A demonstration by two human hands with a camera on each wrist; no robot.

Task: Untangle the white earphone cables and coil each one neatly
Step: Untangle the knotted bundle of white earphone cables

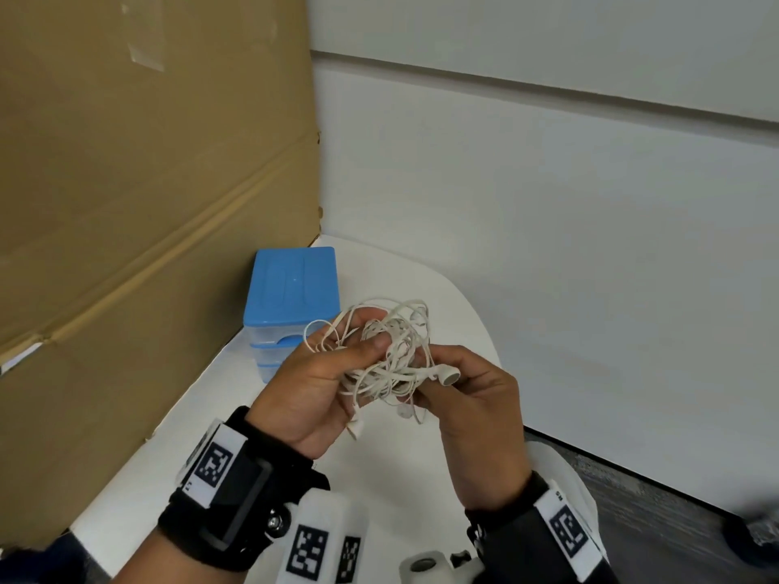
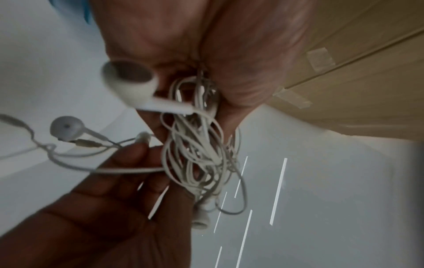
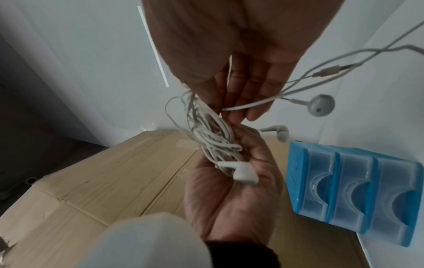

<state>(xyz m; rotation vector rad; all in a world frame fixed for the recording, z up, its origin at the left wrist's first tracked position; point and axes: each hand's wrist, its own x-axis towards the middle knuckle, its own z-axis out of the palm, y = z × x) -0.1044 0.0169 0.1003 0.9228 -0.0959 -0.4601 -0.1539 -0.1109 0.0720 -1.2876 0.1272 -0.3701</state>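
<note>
Your left hand (image 1: 314, 385) clasps the knotted wad of thin white earphone cables (image 1: 385, 356) while your right hand (image 1: 472, 398) pinches one strand, so nothing is untangled or coiled yet.

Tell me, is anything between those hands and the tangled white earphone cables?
Nothing visible is. The left hand already grips the tangled bundle of white earphone cables, and the right hand pinches strands at its other side, both held up above the white table.
</note>
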